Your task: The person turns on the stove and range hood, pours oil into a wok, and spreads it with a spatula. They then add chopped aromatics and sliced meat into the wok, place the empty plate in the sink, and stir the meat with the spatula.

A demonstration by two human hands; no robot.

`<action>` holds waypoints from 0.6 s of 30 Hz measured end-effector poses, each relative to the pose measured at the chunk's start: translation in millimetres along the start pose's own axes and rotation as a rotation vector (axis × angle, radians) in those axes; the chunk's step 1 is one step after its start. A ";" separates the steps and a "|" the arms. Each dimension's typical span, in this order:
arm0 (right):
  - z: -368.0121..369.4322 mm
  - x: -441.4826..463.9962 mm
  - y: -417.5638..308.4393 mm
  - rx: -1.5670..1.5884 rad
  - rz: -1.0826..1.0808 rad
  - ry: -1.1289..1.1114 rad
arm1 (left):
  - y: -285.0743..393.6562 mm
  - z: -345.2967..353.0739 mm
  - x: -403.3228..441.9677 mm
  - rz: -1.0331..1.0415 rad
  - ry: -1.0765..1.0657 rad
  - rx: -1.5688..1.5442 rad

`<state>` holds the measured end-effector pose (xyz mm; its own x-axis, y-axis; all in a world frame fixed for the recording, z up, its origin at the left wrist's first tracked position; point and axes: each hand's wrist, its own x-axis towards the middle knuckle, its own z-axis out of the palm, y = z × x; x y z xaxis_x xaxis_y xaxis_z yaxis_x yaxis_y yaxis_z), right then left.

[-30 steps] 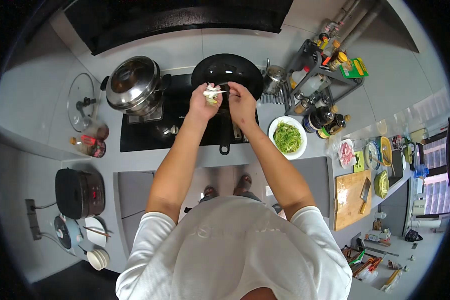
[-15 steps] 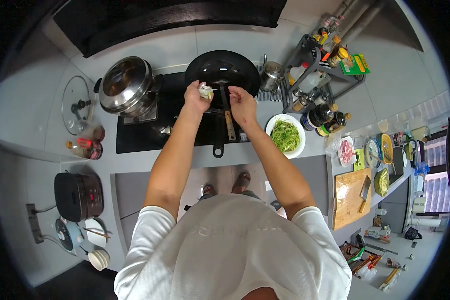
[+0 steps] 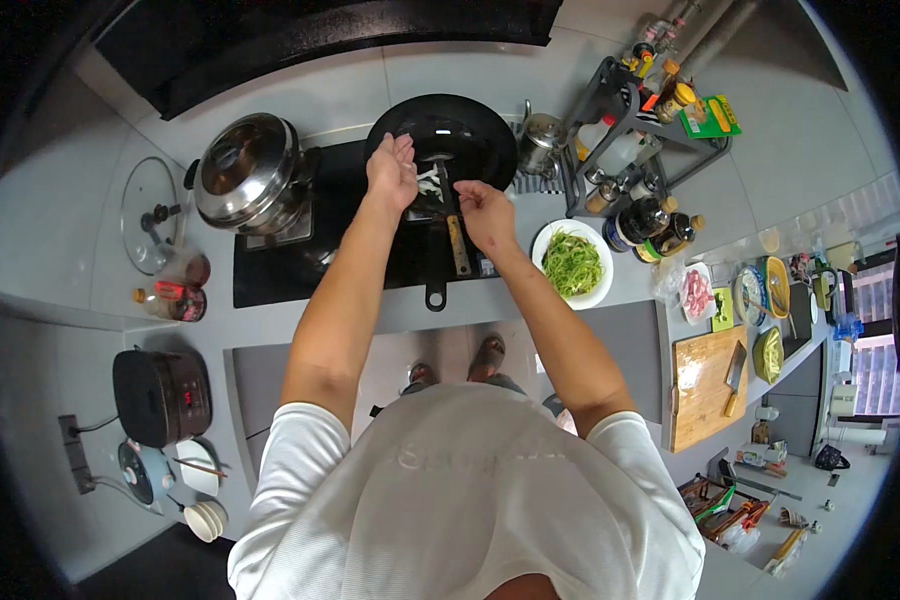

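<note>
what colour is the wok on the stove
Black; the wok shows in the head view.

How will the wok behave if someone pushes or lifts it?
The wok may rock if pushed at the rim, given its wide, curved bowl. Its long handle sticks out well past the bowl, so a sideways knock there would probably swing it. The spatula lies across the rim, so it could slide during a lift.

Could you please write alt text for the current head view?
An open left hand is raised over a black wok, with white pieces between it and a spatula. The right hand is beside the spatula. Greens on a plate sit rightward, a lidded pot leftward.
</note>
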<state>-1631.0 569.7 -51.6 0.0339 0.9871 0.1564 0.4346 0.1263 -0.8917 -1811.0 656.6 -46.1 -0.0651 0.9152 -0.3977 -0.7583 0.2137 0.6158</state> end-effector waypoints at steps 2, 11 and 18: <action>1.6 -2.9 -7.9 -0.028 -0.004 -0.017 | 0.2 0.7 -2.2 0.066 -0.014 0.079; 7.2 -11.9 -4.9 -0.190 -0.089 -0.006 | 11.1 21.1 0.9 0.540 -0.273 1.019; -1.2 -35.4 -7.5 -0.388 0.075 -0.195 | 27.2 31.0 -27.6 0.406 -0.183 0.186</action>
<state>-1634.4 533.6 -49.9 -0.0766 0.9969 -0.0191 0.7445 0.0444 -0.6661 -1809.7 647.7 2.8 -0.2047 0.9787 0.0159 -0.5654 -0.1315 0.8143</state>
